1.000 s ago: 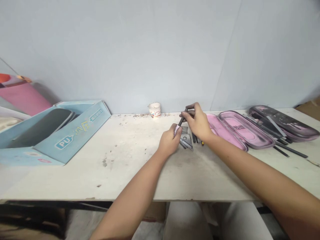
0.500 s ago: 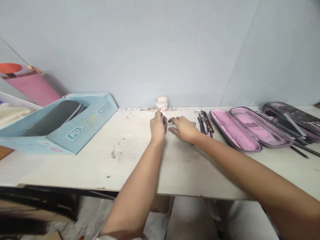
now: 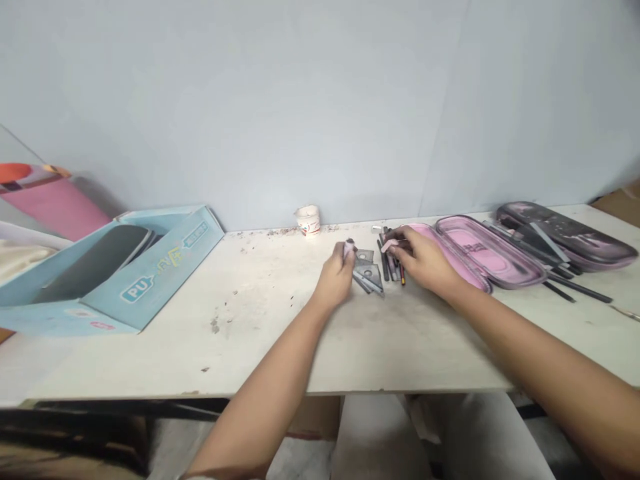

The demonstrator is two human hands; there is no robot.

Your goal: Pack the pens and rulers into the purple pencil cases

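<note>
Right hand (image 3: 425, 260) moved to pencils (image 3: 386, 268), one cup (image 3: 309, 221)

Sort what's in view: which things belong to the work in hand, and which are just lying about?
Likely in use:
pale item in the left hand
dark sticks at the right hand
grey plates between the hands

Apparently just lying about:
paper cup
blue box
pink cylinder
</note>
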